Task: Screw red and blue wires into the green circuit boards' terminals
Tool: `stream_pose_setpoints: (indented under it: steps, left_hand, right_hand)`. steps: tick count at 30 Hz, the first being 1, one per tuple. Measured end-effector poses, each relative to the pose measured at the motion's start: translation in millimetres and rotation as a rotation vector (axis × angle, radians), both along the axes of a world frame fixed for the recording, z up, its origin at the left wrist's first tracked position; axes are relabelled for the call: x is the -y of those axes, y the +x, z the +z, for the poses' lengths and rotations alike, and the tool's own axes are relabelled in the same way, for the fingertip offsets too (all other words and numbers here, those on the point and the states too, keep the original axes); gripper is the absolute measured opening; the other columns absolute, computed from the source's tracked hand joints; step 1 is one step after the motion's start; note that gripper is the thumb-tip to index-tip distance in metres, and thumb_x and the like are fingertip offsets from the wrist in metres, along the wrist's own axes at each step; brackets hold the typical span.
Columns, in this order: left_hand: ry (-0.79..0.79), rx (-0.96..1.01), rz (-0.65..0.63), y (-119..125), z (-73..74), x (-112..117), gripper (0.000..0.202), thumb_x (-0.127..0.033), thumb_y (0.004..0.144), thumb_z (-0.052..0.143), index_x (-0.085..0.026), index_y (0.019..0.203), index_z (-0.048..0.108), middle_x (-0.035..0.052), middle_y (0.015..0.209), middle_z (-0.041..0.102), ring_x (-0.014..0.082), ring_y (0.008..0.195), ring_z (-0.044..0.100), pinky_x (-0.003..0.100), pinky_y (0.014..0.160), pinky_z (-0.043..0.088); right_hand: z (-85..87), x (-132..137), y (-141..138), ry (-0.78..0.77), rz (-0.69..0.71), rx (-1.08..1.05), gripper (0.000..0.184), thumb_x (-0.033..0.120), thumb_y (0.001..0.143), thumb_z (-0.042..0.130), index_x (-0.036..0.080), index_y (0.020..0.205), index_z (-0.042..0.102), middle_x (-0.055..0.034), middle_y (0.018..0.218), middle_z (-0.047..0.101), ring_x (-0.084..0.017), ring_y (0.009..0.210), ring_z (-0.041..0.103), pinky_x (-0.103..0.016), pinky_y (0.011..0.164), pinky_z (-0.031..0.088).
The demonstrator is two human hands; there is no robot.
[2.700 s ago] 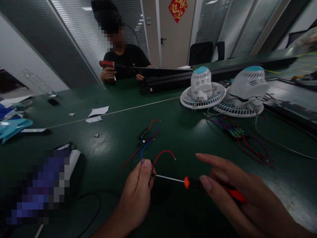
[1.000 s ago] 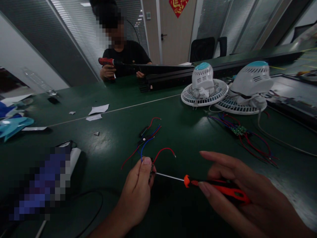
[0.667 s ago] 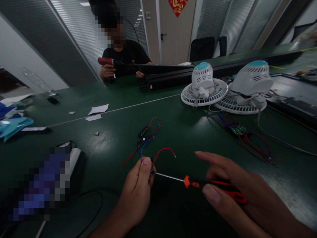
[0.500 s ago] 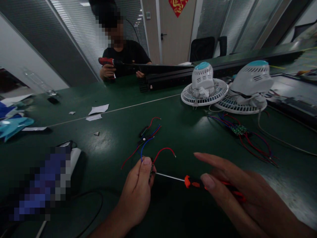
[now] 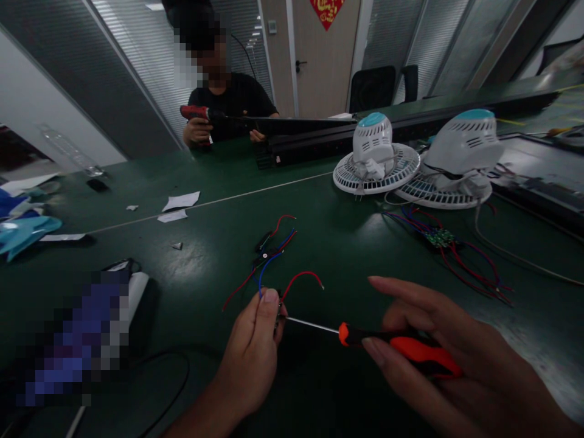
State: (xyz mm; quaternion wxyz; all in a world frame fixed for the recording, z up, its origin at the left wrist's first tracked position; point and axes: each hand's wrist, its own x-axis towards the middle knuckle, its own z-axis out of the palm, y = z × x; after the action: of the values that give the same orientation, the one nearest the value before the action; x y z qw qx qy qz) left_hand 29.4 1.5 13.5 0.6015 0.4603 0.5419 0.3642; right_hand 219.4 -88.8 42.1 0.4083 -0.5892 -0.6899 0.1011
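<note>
My left hand [image 5: 252,357] pinches a small dark part with red and blue wires [image 5: 269,267] that trail away over the green table. My right hand [image 5: 449,365] holds an orange-and-black screwdriver [image 5: 401,348] by the handle between thumb and fingers, index finger stretched out above it. The thin metal shaft points left and its tip meets the part at my left fingertips.
Two white fan housings [image 5: 375,155] [image 5: 460,158] lie at the back right, with a small green circuit board and wires [image 5: 438,238] before them. Paper scraps [image 5: 181,202] lie at the left. A person across the table [image 5: 223,91] holds a red power drill [image 5: 197,114].
My right fingers have rolled round the screwdriver handle, thumb shifting back and forth. My left hand and the wired part have stayed in place.
</note>
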Motion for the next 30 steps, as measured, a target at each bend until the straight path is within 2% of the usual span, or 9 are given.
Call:
stream_pose_setpoints:
  steps: [5,10,13,15,17,20,25,30]
  left_hand:
    - [0.037,-0.067,-0.041,-1.5,0.2,-0.2,0.048,-0.065,0.077,0.061,-0.019,0.063,0.058,-0.0033,0.060,0.048,0.0125,0.054,0.045,0.023,0.049,0.039]
    - [0.047,-0.054,-0.035,-3.2,-3.1,-0.1,0.048,-0.066,0.077,0.060,-0.020,0.066,0.060,-0.0032,0.060,0.049,0.0132,0.054,0.044,0.023,0.049,0.038]
    - [0.056,-0.070,-0.044,-3.5,-3.2,-0.1,0.048,-0.066,0.078,0.059,-0.020,0.066,0.060,-0.0031,0.059,0.049,0.0135,0.054,0.044,0.024,0.049,0.037]
    - [0.057,-0.087,-0.054,-3.0,-1.9,-0.2,0.050,-0.067,0.078,0.058,-0.019,0.065,0.060,-0.0032,0.058,0.048,0.0134,0.054,0.044,0.023,0.049,0.037]
    - [0.054,-0.080,-0.052,-2.1,-0.7,-0.3,0.050,-0.068,0.077,0.058,-0.019,0.064,0.059,-0.0035,0.059,0.048,0.0131,0.054,0.044,0.023,0.049,0.037]
    - [0.046,-0.049,-0.044,-1.3,-0.6,-0.3,0.049,-0.067,0.077,0.060,-0.019,0.064,0.058,-0.0035,0.060,0.048,0.0129,0.055,0.044,0.022,0.050,0.037]
    - [0.052,-0.041,-0.055,-3.8,-4.2,0.6,0.047,-0.065,0.079,0.060,-0.020,0.065,0.058,-0.0034,0.059,0.048,0.0127,0.053,0.042,0.023,0.049,0.036]
    - [0.039,-0.045,-0.046,-4.0,-4.9,0.1,0.048,-0.066,0.078,0.059,-0.020,0.064,0.057,-0.0037,0.060,0.048,0.0125,0.054,0.043,0.023,0.049,0.036]
  right_hand:
    - [-0.6,0.5,-0.6,-0.026,0.016,-0.037,0.049,0.017,0.086,0.057,0.029,0.131,0.042,0.0067,0.069,0.064,-0.009,0.043,0.059,-0.017,0.036,0.042]
    - [-1.6,1.6,-1.4,-0.021,-0.004,-0.105,0.051,0.018,0.083,0.060,0.032,0.130,0.044,0.0062,0.076,0.065,-0.009,0.045,0.062,-0.020,0.046,0.053]
    - [-1.4,4.2,-0.7,-0.057,-0.045,-0.059,0.044,0.030,0.087,0.060,0.032,0.129,0.047,0.0051,0.077,0.066,-0.011,0.047,0.063,-0.023,0.047,0.054]
    - [-0.9,6.3,-0.1,-0.068,-0.111,0.041,0.039,0.040,0.092,0.052,0.033,0.130,0.049,0.0038,0.075,0.068,-0.014,0.052,0.066,-0.025,0.049,0.055]
    - [-0.6,7.7,0.2,-0.068,-0.170,0.123,0.034,0.044,0.096,0.045,0.034,0.128,0.053,0.0026,0.072,0.070,-0.016,0.057,0.069,-0.026,0.048,0.055]
    - [-0.9,7.1,-0.5,-0.072,-0.175,0.150,0.029,0.038,0.097,0.044,0.035,0.124,0.055,0.0025,0.070,0.073,-0.016,0.056,0.070,-0.026,0.047,0.054]
    - [-0.3,3.1,-2.2,-0.028,-0.133,0.099,0.033,0.030,0.093,0.048,0.031,0.126,0.050,-0.0001,0.075,0.076,-0.018,0.058,0.072,-0.027,0.048,0.053]
    - [2.8,-1.1,-1.1,-0.033,0.003,-0.006,0.041,0.021,0.091,0.051,0.028,0.131,0.041,0.0082,0.058,0.063,-0.012,0.041,0.060,-0.022,0.039,0.045]
